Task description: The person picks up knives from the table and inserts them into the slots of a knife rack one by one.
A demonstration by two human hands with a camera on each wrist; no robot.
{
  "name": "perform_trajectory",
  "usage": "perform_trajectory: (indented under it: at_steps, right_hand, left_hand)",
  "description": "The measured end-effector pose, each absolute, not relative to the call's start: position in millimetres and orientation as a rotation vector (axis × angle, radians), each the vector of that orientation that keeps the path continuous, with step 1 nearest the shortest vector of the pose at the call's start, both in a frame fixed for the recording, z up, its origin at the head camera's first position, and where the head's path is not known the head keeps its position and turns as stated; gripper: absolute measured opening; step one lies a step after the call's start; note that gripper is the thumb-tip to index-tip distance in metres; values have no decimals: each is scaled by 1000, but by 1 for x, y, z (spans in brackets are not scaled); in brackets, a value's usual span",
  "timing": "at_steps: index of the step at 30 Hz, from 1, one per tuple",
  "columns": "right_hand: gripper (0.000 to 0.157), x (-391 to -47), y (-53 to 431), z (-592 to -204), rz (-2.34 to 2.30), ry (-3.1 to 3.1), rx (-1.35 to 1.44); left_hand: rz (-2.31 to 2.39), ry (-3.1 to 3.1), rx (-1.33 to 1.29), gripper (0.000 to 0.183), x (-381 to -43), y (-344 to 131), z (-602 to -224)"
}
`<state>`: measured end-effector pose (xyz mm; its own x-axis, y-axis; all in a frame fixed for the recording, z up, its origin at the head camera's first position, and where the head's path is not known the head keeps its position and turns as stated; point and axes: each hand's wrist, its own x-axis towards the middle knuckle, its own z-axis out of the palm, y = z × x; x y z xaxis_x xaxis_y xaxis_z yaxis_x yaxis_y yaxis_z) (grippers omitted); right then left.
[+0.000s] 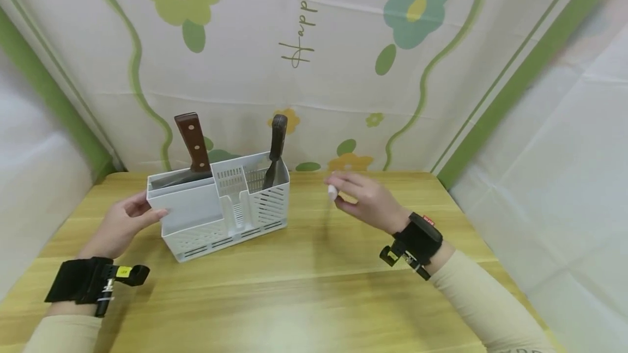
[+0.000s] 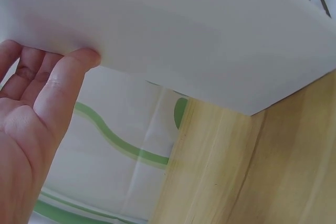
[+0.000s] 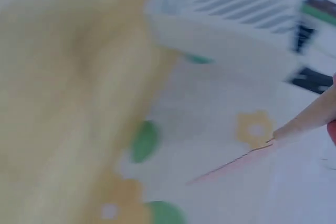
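A white utensil holder stands on the table at centre left. My left hand grips its left end, thumb on the near side; in the left wrist view the thumb and fingers lie at the edge of its smooth wall. A cleaver-like knife with a riveted brown handle stands in the left slot. In the right compartment leans a dark-handled metal utensil. Right of the holder, my raised right hand pinches a slim object with a white end; its kind I cannot tell.
The wooden table runs back to a flower-printed cloth hanging behind it. White cloth walls with green edging close in both sides. Each wrist wears a black strap with a small camera.
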<state>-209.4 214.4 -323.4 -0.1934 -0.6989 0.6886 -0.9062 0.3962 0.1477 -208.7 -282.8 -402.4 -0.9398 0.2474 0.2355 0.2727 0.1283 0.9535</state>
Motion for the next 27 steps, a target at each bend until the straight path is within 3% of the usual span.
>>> perform_trajectory:
  at_steps: [10,27]
  right_hand:
    - [37,-188,178,-242,722,-1875,1138]
    - [37,-184,105,-201,1549,-1969,884]
  left_hand:
    - [-2163,-2239,-579,51,-210,-288,-406]
    - [-2099,-2287,-570,49,-211,-284,-404]
